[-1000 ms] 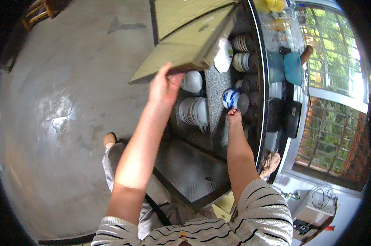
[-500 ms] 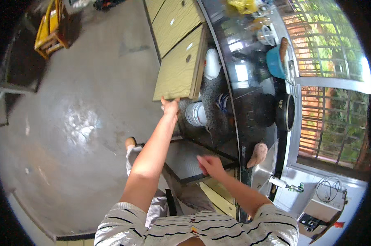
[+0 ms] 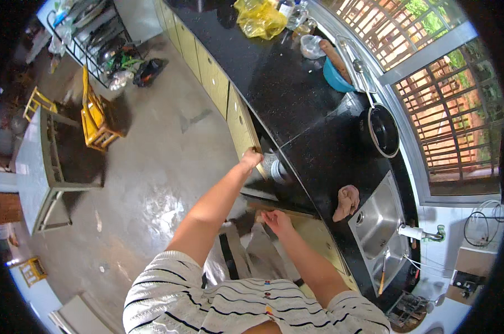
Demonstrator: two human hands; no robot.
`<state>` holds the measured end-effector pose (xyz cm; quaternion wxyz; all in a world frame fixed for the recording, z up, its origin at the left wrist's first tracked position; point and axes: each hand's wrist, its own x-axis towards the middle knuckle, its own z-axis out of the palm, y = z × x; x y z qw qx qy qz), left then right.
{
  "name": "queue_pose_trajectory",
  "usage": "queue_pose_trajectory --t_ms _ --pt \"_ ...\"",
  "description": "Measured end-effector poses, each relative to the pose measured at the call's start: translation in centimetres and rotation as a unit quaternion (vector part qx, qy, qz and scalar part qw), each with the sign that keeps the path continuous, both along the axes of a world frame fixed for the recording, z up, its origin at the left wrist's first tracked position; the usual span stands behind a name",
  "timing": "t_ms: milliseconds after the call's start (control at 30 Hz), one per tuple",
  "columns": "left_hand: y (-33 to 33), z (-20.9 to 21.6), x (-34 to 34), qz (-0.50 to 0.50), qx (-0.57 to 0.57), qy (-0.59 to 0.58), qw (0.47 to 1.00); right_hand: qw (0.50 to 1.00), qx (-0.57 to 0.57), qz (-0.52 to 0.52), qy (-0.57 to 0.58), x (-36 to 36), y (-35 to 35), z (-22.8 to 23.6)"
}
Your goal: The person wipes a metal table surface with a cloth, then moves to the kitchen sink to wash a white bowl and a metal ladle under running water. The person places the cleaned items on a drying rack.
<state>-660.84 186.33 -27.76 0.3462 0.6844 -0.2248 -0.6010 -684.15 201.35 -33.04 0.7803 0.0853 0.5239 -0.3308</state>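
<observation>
My left hand (image 3: 252, 158) has its fingers curled round the free edge of a pale yellow cabinet door (image 3: 242, 128), which stands partly open. Through the gap a stack of white bowls (image 3: 278, 170) shows on the dark shelf, partly covered by the countertop. Closer to my body, my right hand (image 3: 276, 221) is bent with its fingers curled at the corner of a second yellow cabinet door (image 3: 313, 235). Its fingertips are small in the picture, and that door stands out from the cabinet below the counter.
A black countertop (image 3: 302, 111) runs along my right. On it are a yellow plastic bag (image 3: 260, 19), a blue basin (image 3: 336, 77), a black pan (image 3: 382, 131), a brownish cloth-like lump (image 3: 346, 201) and a steel sink (image 3: 377, 222). A yellow chair (image 3: 97, 119) and a table (image 3: 37, 161) stand left.
My left hand has swung its door inward, narrowing the opening over the bowls. My right hand has gone from the air to the second door's edge. The view has shifted, showing more counter and sink.
</observation>
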Motion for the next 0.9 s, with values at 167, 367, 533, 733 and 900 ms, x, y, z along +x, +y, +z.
queue_pose_trajectory --t_ms 167,367,533,733,900 --pt "-4.6 1.3 -3.9 0.064 0.059 0.107 0.99 0.983 -0.058 -0.171 0.025 1.6 -7.5 0.3" --pt "-5.6 -4.5 -4.1 0.062 -0.063 0.151 0.985 0.976 -0.109 -0.176 -0.07 1.4 -10.2 0.1" --pt "-5.8 -3.5 -6.7 0.051 0.013 0.07 0.996 0.982 -0.078 -0.171 -0.014 -0.4 -11.5 2.2" --pt "-4.8 -1.5 -2.7 -0.01 -0.02 -0.106 0.994 0.993 -0.116 0.015 -0.004 1.1 -11.0 1.0" --pt "-3.5 0.5 2.6 -0.108 0.096 -0.392 0.908 0.909 -0.274 0.31 0.05 6.6 -17.4 11.4"
